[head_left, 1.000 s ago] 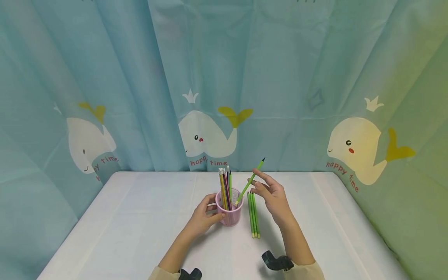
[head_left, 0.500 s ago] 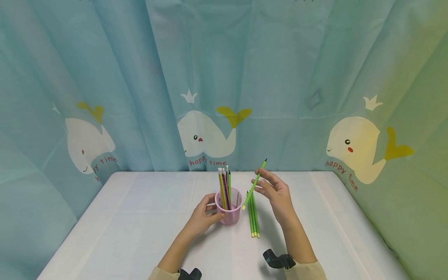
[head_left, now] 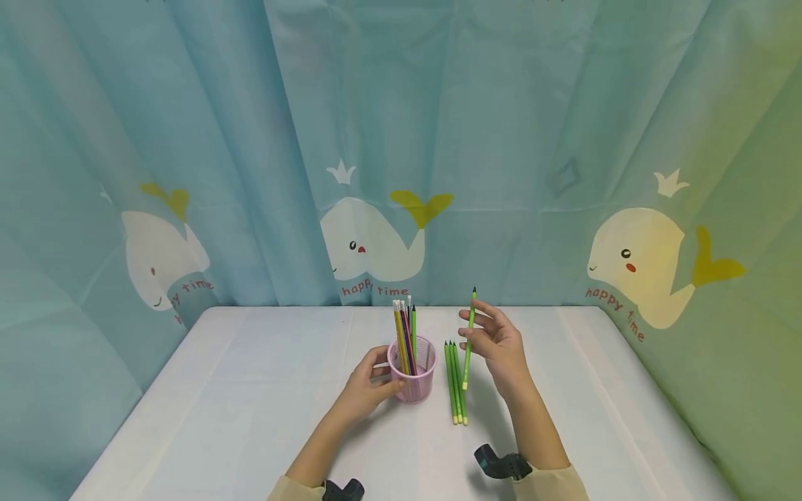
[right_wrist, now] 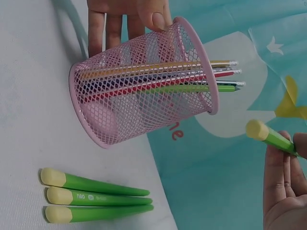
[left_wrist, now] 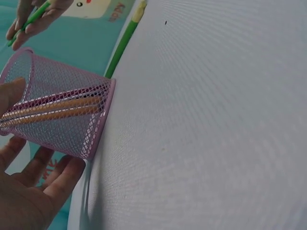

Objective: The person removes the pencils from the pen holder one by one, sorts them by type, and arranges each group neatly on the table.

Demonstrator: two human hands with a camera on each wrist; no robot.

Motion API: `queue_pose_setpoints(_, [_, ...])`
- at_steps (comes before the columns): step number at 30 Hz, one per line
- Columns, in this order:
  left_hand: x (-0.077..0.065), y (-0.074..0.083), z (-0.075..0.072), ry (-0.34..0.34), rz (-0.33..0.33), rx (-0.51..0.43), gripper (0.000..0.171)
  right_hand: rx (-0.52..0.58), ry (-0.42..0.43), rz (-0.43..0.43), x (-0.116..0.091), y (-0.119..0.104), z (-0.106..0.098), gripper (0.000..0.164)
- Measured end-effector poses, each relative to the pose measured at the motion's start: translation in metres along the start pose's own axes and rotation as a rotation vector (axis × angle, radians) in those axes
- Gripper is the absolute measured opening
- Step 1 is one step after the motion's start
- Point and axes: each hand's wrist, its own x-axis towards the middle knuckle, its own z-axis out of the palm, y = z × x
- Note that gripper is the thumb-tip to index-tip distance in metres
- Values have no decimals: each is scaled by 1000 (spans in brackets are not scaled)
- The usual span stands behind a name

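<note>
My left hand (head_left: 368, 381) holds a pink mesh pencil cup (head_left: 418, 390) by its side, thumb in front and fingers behind. Inside the cup stand several pencils (head_left: 403, 337), yellow, red, dark and one green. To the right, my right hand (head_left: 499, 341) pinches a green pencil (head_left: 469, 358) between thumb and fingers, black tip up and yellow end down. In the right wrist view the held pencil's yellow end (right_wrist: 257, 129) points toward the cup, apart from it. Three green pencils (head_left: 455, 386) lie side by side on the table between cup and right hand.
A white-covered table (head_left: 250, 403) carries everything. Behind it hangs a blue-green curtain (head_left: 501, 139) with printed whales, close to the table's far edge. Dark wrist cameras (head_left: 501, 465) sit on both wrists.
My right hand has moved right, away from the cup, taking the green pencil's lower end from inside the rim to above the lying pencils. The pencil has turned nearly upright. The left hand stays put.
</note>
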Motion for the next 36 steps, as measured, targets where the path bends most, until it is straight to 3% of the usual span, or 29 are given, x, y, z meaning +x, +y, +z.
queue_pose_setpoints(7, [2, 0, 1, 4, -3, -7, 65, 7, -1, 38, 0, -3, -4, 66])
queue_pose_setpoints(18, [2, -1, 0, 2, 6, 1, 64, -117, 68, 125, 1, 0, -5, 53])
queue_pose_setpoints(29, [1, -2, 0, -7, -10, 18, 66, -114, 127, 255, 5, 14, -12, 55])
queue_pose_setpoints(36, [1, -2, 0, -6, -11, 7, 67, -134, 146, 280, 7, 25, -16, 56])
